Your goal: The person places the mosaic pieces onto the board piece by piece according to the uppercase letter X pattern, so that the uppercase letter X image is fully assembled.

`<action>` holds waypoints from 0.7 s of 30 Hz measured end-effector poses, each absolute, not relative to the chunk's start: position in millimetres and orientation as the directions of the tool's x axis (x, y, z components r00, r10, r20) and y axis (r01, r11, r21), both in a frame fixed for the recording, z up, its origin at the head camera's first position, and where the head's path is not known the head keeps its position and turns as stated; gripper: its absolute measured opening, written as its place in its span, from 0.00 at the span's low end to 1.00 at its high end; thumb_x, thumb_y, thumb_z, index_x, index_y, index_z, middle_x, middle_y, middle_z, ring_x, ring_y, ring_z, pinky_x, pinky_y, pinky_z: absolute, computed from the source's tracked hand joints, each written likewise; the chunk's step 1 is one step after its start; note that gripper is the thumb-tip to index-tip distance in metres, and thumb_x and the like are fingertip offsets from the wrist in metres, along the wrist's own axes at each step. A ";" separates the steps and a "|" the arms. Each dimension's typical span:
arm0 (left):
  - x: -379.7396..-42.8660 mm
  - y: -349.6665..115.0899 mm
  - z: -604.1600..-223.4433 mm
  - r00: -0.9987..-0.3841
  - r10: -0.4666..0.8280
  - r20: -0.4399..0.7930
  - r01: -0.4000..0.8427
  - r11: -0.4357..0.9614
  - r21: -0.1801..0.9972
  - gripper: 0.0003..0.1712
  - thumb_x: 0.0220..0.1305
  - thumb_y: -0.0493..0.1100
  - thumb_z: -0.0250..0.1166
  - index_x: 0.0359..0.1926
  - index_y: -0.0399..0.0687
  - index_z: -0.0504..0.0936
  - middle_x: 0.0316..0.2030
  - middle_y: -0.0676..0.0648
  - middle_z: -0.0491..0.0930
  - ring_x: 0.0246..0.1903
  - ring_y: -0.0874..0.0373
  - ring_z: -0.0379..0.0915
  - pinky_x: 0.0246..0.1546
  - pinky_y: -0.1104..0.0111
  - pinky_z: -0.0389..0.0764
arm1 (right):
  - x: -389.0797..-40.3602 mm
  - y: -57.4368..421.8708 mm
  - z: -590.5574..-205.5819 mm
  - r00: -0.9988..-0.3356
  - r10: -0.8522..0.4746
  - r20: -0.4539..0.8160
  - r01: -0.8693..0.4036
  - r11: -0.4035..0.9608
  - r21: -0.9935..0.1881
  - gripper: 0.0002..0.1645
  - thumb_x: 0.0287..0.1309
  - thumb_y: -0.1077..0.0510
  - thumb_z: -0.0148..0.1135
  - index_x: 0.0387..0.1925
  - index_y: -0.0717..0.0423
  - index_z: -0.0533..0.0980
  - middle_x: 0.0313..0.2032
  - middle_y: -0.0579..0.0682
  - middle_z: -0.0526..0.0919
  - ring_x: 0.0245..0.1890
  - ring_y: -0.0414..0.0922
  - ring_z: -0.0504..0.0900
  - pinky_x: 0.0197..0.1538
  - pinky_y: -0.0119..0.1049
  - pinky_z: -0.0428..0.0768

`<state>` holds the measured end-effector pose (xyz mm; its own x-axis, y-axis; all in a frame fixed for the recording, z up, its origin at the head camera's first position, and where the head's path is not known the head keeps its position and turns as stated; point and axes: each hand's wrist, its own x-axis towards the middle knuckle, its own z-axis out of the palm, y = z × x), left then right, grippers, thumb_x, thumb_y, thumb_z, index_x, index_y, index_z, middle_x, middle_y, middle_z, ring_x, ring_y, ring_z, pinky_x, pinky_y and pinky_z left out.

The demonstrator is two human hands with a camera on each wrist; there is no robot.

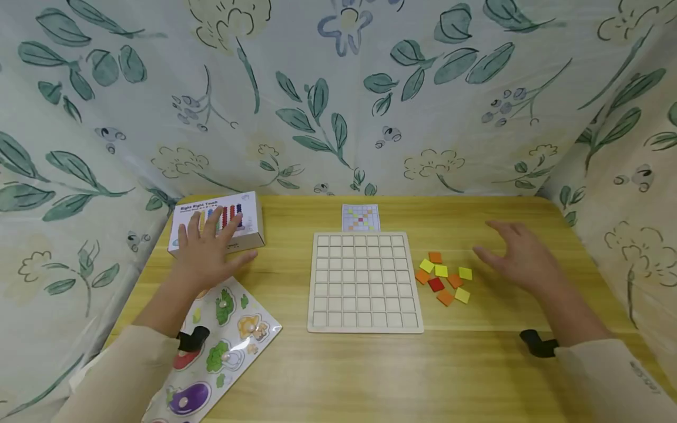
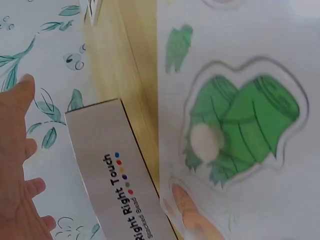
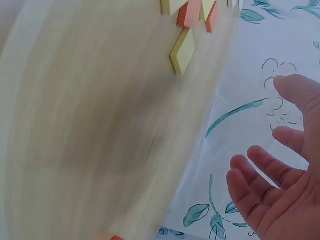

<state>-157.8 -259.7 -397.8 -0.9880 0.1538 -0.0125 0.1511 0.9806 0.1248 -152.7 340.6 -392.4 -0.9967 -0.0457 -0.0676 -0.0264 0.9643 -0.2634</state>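
Observation:
My left hand [image 1: 208, 251] hovers with spread fingers between a white box [image 1: 245, 235] and a vegetable puzzle board [image 1: 248, 346]. In the head view its fingers overlap the box's bead-stacker picture. The right hand [image 1: 520, 258] is held above the table with relaxed fingers and nothing in its grasp. To its left lies a loose group of small square tiles in yellow [image 1: 465, 273], orange [image 1: 435, 257] and red [image 1: 436, 284]. A pale wooden grid board [image 1: 365, 330] with square cells sits mid-table, left of the tiles. Behind it is a small pattern card [image 1: 346, 210] showing coloured squares.
The yellowish wooden table [image 1: 317, 376] is bordered by floral cloth [image 1: 338, 135] at the back and on both sides. The puzzle board lies at an angle at the front left, under my left forearm. Printed text on the box [image 2: 100, 140] shows in the left wrist view.

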 end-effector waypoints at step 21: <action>-132.3 -185.5 -419.5 -0.970 0.242 -0.006 0.214 0.868 0.448 0.35 0.73 0.63 0.57 0.71 0.47 0.73 0.64 0.36 0.71 0.64 0.35 0.63 0.65 0.40 0.67 | -143.4 307.0 -432.2 -0.980 -0.140 -0.144 -0.047 0.857 -0.513 0.33 0.69 0.39 0.62 0.63 0.58 0.76 0.66 0.67 0.72 0.62 0.68 0.72 0.62 0.68 0.71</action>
